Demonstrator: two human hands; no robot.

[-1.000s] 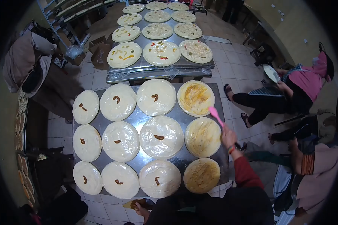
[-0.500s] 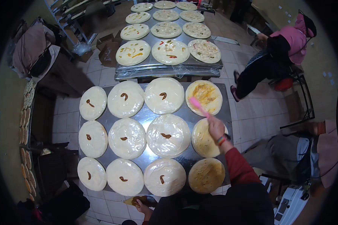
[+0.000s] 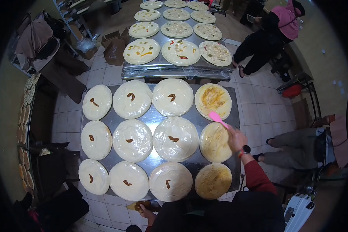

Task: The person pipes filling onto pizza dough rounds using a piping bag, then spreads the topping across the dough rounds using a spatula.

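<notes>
My right hand (image 3: 237, 140) is closed around the handle of a pink spatula (image 3: 218, 118). Its blade is at the near edge of the far right dough round (image 3: 213, 99), which carries an uneven orange-brown smear. Under the hand lies a second right-column round (image 3: 212, 144), thinly coated in yellowish brown. Nearest me in that column is a darker, shaded round (image 3: 213, 181). Pale glossy rounds (image 3: 175, 135) fill the other columns, each with a small brown dollop of paste. Low by the table's front edge, my left hand (image 3: 145, 212) grips a bag of brown paste (image 3: 138, 206), partly hidden.
The rounds rest on a shiny metal table (image 3: 152, 154). Beyond it, another metal table (image 3: 174, 72) bears topped rounds. A person in pink (image 3: 288, 23) stands at the back right, others at left and right. A cardboard box (image 3: 115, 50) sits on the floor.
My right hand has drawn the spatula toward me, from the middle of the far right round to its near edge. The person in pink has shifted farther back. My left hand stays low.
</notes>
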